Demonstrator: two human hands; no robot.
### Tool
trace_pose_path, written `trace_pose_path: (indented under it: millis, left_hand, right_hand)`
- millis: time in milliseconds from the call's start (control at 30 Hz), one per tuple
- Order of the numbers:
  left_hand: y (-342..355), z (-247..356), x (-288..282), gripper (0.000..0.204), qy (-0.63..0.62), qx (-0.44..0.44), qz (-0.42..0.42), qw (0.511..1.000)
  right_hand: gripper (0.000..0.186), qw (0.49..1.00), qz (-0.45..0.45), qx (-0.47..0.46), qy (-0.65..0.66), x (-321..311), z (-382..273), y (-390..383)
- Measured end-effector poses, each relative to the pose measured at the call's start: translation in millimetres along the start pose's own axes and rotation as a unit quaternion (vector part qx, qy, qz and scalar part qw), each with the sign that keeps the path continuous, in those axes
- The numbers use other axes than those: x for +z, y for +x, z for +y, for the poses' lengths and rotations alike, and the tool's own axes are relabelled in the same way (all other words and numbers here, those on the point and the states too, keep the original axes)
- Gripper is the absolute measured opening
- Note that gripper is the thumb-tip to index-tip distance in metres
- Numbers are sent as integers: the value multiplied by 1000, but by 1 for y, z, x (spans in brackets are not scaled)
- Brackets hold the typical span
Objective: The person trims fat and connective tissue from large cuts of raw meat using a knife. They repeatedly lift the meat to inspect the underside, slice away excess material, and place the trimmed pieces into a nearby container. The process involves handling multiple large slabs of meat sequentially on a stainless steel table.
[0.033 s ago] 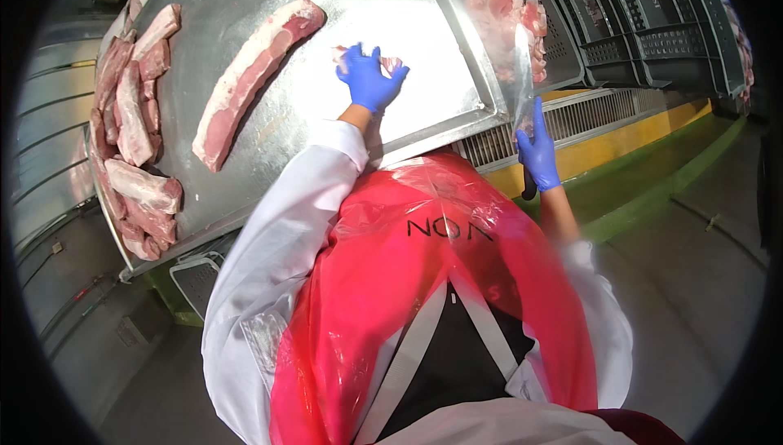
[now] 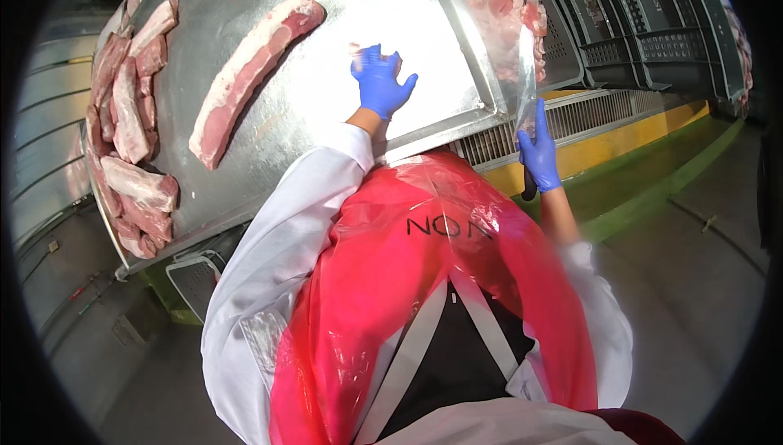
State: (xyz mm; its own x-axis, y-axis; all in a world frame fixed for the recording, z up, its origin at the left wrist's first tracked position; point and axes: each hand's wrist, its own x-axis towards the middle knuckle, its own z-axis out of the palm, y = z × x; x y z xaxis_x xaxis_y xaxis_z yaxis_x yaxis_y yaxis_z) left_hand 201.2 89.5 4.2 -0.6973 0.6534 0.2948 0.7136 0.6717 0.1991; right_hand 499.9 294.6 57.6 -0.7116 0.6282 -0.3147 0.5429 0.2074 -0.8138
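Note:
My left hand (image 2: 382,84), in a blue glove, is over the bright part of the metal table (image 2: 326,110). Its fingers are bent down around pale pink meat scraps (image 2: 355,48), mostly hidden beneath them; the thumb sticks out to the right. To the left of that hand, a long slab of meat (image 2: 254,78) with a fatty white side lies slanted. My right hand (image 2: 538,154), gloved in blue too, is closed around the dark handle of a knife (image 2: 527,78). The blade points away from me, beyond the table's right edge and in front of a heap of trimmings (image 2: 502,17).
Several meat pieces (image 2: 129,123) lie piled along the table's left edge. The trimmings sit in a dark crate (image 2: 563,61) at the right, beside more black crates (image 2: 661,21). A raised metal rim (image 2: 489,86) borders the table. Below it are a grating (image 2: 587,115) and a yellow beam (image 2: 652,133).
My left hand has shifted slightly right, its fingers drawn closer together over the scraps. My right hand and the knife have barely moved.

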Motion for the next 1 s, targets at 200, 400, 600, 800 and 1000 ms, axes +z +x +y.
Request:
trace_pose_path:
  millis: [200, 400, 600, 800, 1000]
  left_hand:
    - [-4, -50, 3, 9, -40, -42, -125, 990]
    - [-82, -223, -29, 6, -286, -333, 29, 898]
    - [-250, -294, -214, 9, -192, -362, 291, 864]
    - [-438, -343, -376, 2, 42, -476, 334, 813]
    - [-571, -391, -356, 40, 178, -558, -55, 808]
  right_hand:
    - [86, 999, -38, -23, -31, 14, -35, 24]
    - [84, 984, -131, -109, -61, 74, -58, 67]
    - [85, 955, -216, -166, -114, 137, -99, 92]
    - [85, 941, -263, -175, -124, 203, -162, 104]
    - [83, 937, -280, -192, -80, 258, -169, 106]
